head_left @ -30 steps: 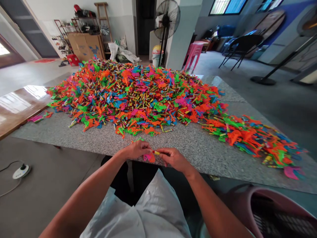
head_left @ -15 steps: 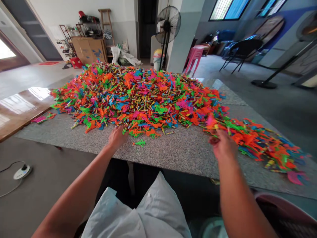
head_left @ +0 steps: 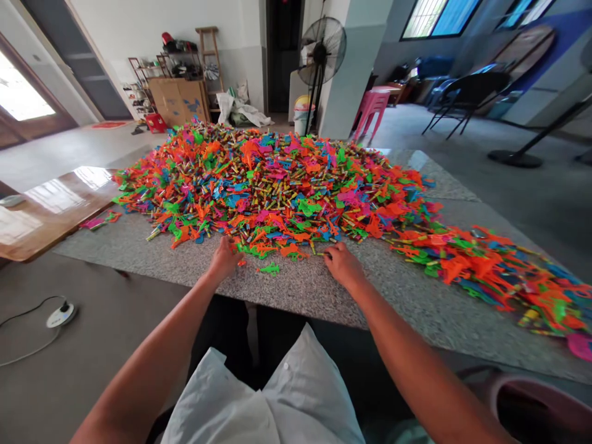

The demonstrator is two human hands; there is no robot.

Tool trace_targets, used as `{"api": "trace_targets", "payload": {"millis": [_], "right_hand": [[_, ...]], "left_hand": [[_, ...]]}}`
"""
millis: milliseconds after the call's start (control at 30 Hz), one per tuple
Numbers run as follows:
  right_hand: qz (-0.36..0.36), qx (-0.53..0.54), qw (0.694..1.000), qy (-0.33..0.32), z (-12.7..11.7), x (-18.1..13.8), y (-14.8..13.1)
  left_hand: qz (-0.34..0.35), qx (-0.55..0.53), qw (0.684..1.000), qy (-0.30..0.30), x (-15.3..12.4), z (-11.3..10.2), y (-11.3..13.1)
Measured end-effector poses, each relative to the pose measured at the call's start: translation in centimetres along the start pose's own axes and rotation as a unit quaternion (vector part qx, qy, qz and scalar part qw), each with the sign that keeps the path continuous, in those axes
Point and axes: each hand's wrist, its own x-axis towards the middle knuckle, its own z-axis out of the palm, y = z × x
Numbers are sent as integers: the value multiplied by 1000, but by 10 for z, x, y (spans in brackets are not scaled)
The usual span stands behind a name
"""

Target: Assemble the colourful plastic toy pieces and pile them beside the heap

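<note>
A big heap of small bright plastic toy parts and little tubes [head_left: 277,179] covers the grey speckled stone table [head_left: 324,296]. My left hand [head_left: 225,259] rests at the heap's near edge, fingers curled down onto small pieces I cannot name. At the same edge, further right, my right hand [head_left: 341,264] has its fingertips pinched by a small tube, and what they hold is hidden. A loose green plastic piece [head_left: 271,269] lies on the table between my hands.
A second, flatter pile of coloured parts [head_left: 490,271] stretches along the table's right side. A glossy wooden table [head_left: 41,216] adjoins on the left. A pink basket [head_left: 546,401] sits low right, a power strip [head_left: 60,315] on the floor left, a standing fan [head_left: 322,52] behind.
My hands parted from an assembled piece near the table edge. The right hand swung out to the right pile, then came back to the main heap's edge. The left reached to the heap and stayed.
</note>
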Motion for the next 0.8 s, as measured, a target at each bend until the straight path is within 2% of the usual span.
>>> {"api": "trace_targets", "payload": {"millis": [100,200,267,333,400,467,600,733,800], "right_hand": [[48,43,998,28,-1,-2,2],[124,217,967,41,1,-13,-9],[143,382,913,14,1,-26,-28],[122,521,844,-33,-1,-39,-53],[95,603,789,-69,-5,-52,-79],[76,643,757,-88,-10,-61,-101],[60,671,733,-94,-14,-70,-125],[57,666,738,-93,-12,-75,-130],[53,652,747,-119,-13,-78,-129]], "left_hand": [[-41,-199,979,-13,-7,-1,-2],[-48,-353,931,-82,-18,0,3],[-42,-406,904,-127,-28,2,11],[-50,-445,878,-169,-38,6,23],[-61,-478,853,-199,-48,11,36],[-61,-500,837,-214,-55,15,49],[-41,-520,824,-222,-65,16,67],[-33,-516,826,-224,-69,17,76],[-32,-516,833,-198,-70,21,78]]}}
